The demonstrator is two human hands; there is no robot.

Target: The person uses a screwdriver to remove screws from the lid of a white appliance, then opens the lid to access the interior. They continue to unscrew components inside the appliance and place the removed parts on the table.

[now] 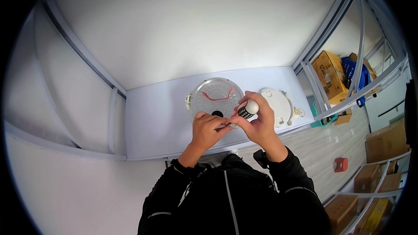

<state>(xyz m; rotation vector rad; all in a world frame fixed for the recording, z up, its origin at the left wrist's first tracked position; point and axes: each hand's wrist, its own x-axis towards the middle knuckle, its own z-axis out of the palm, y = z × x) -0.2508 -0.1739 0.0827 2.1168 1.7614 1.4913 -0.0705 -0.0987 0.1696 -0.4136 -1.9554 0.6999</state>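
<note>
Tabletop [150,117] open left; clear dish [217,90] blocks middle, white disc [277,106] right; gap between partly hidden, probably narrow.

Right hand [261,125] wrapped round a white-topped, black-patterned cylinder [249,109], left hand [205,130] bunched just beside it, anything between them too small to tell! Just beyond, a red wire [217,99] curves across the round clear disc [217,88], while over right, a round white cover [277,105] lies on the white table [152,117].

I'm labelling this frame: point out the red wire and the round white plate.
Red wire [220,99]: head view, middle of its curve.
Round white plate [277,104]: head view, middle of its face.
</note>
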